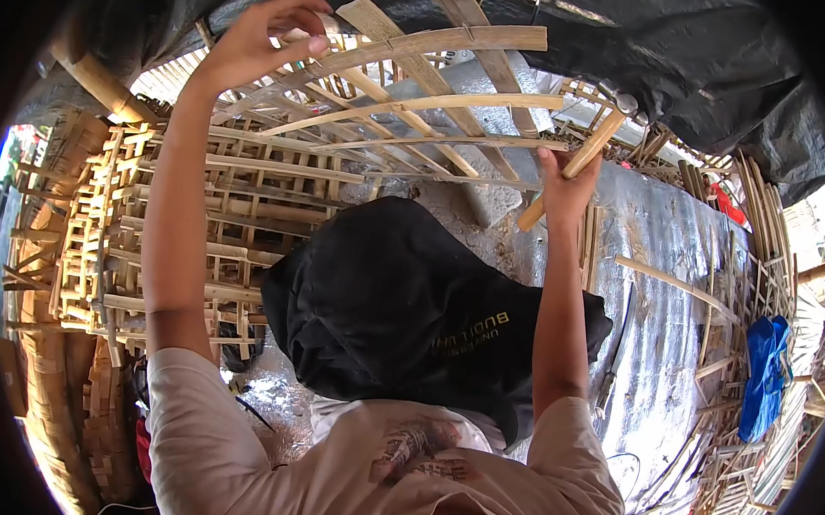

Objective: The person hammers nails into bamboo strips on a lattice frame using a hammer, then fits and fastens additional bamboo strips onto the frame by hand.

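Note:
A lattice of crossed bamboo slats is raised in front of me, tied or nailed at its crossings. At its upper left corner my left hand is curled, thumb and fingers about the slat ends; the fingertips are partly hidden. On the other side, my right hand grips the wooden handle of a hammer, its round metal head up by the black sheet. The hammer is beside the right ends of the slats. A black cloth with yellow lettering covers my lap.
Woven bamboo panels are stacked at left, by a bamboo post. Shiny metallic sheeting covers the floor at right, with a loose slat on it. A blue bag hangs far right. Black plastic sheet droops overhead.

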